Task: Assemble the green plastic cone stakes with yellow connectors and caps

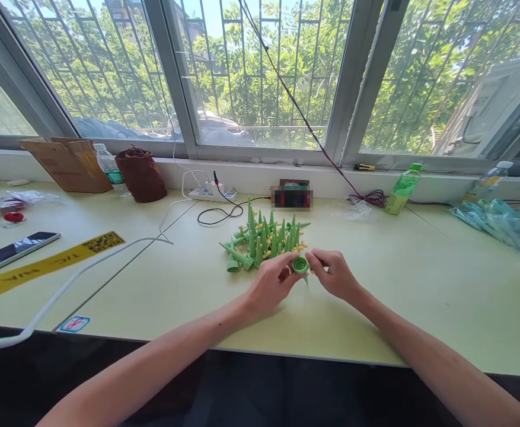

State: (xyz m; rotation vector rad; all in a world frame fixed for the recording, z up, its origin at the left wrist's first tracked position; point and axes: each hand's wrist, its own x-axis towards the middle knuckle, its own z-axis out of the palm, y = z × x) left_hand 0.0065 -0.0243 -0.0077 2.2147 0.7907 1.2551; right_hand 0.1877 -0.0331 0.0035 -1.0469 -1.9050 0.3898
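My left hand (274,279) is closed around a green cone-shaped plastic piece (300,265), its round hollow end turned toward me. Close beside that end, my right hand (334,274) is closed in a pinch, fingertips near the rim. Whatever sits between those fingertips is too small to make out. Just beyond both hands lies a pile of pointed green plastic cones (260,240), many standing upright and some on their sides. Small yellow pieces (265,243) are mixed in among them.
At the back stand a power strip (213,194) with cables, a brown bag (141,175), a green bottle (402,188) and a plastic bag (500,222). A phone (15,252) lies left. A white cable (86,267) and yellow tag (50,264) cross the left foreground.
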